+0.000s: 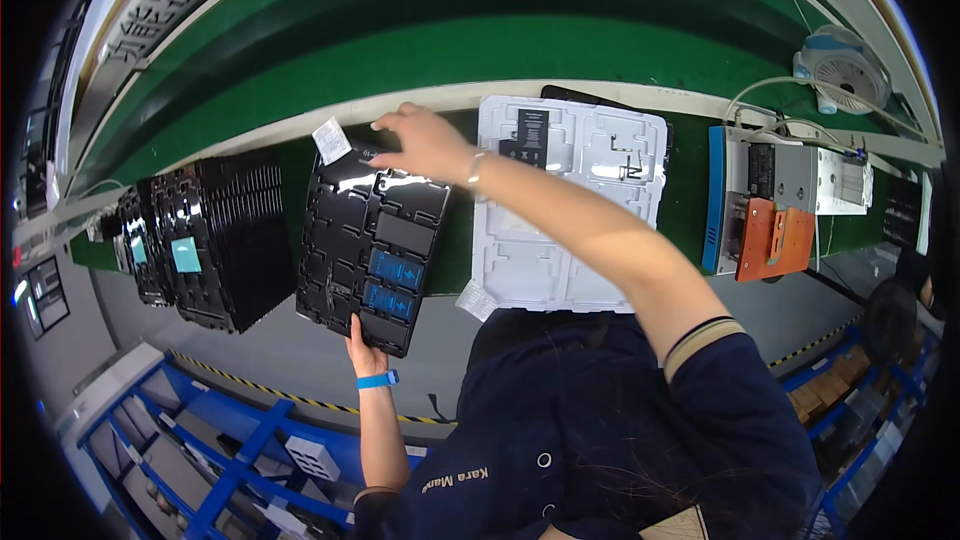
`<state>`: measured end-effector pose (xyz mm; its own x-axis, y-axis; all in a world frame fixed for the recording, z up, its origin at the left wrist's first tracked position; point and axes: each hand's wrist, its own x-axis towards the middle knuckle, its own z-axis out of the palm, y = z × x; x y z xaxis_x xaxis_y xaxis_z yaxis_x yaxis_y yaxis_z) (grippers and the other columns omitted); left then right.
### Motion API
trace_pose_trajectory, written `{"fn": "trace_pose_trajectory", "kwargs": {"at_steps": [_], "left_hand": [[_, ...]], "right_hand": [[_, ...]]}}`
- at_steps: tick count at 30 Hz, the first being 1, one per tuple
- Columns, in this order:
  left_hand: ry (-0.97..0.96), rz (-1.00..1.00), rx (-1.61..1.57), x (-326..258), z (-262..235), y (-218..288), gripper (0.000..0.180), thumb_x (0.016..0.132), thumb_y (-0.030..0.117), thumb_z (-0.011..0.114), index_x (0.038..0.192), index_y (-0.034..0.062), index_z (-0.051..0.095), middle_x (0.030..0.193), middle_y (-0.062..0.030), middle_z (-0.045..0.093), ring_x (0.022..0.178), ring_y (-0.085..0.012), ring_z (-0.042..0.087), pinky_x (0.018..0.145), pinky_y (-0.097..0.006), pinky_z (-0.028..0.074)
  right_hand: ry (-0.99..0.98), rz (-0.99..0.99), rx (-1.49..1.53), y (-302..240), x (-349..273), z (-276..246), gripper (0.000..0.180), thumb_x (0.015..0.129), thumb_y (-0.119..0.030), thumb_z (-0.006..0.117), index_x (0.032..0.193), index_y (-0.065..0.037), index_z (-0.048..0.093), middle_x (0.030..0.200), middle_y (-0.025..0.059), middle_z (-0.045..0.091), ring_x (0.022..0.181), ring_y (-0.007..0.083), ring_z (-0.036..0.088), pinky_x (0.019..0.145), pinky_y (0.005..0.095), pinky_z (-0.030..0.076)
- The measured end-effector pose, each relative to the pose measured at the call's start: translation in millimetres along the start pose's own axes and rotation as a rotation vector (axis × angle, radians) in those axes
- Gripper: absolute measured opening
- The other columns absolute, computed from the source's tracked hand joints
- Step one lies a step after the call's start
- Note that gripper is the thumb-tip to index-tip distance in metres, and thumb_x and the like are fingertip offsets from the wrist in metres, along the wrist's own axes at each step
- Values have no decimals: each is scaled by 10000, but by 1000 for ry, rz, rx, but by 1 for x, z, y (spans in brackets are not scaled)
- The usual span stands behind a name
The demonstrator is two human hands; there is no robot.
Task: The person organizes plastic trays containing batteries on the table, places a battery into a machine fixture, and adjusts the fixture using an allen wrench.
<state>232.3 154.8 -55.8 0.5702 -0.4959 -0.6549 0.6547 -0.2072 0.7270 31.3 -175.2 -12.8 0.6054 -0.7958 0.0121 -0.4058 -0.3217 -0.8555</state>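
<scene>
We hold a rectangular black plastic tray [318,240], left hand [368,354] clamping its near edge; our right hand [428,145], fingers apart, is at its far edge.

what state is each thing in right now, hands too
left hand, gripping the black tray's near end
right hand, open at its far end, contact unclear
black tray, partly filled, near end past the bench edge
blue-faced packs, seated in the black tray
white tray, mostly unfilled
stacked black trays, piled up
fan, running or not unclear
</scene>
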Motion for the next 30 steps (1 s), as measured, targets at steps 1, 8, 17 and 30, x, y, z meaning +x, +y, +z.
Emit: {"fn": "trace_pose_trajectory", "kwargs": {"at_steps": [1, 8, 17, 30], "left_hand": [[-7, -30, 7, 0, 4, 0, 520, 864, 195, 577, 1318, 84, 349, 1252, -103, 466, 1111, -260, 487, 922, -414, 434], [-14, 105, 29, -16, 6, 3, 689, 883, 574, 326, 1343, 61, 312, 1288, -70, 447, 1209, -275, 390, 1025, -454, 289], [421, -67, 374, -27, -107, -23, 718, 800, 697, 349, 1298, 180, 341, 908, -27, 586, 837, -144, 549, 804, -355, 363], [-802, -283, 1950, -80, -19, -11, 424, 866, 441, 458, 785, 69, 645, 617, -78, 630, 570, -227, 621, 564, -344, 460]], "right_hand": [[33, -49, 39, 3, -6, -13, 477, 685, -359, 706, 1043, -62, 601, 948, 167, 569, 923, 305, 557, 807, 364, 458], [133, -232, 343, -88, -68, -127, 163, 791, -191, 607, 777, -35, 654, 714, 98, 609, 663, 227, 586, 601, 309, 450], [323, -661, 762, -179, -154, -175, 254, 847, -210, 554, 661, -48, 616, 634, 57, 608, 498, 173, 558, 464, 235, 392], [1082, -614, -47, -215, -226, -210, 221, 864, -187, 463, 666, -103, 413, 549, -4, 470, 477, 113, 426, 497, 249, 292]]}}
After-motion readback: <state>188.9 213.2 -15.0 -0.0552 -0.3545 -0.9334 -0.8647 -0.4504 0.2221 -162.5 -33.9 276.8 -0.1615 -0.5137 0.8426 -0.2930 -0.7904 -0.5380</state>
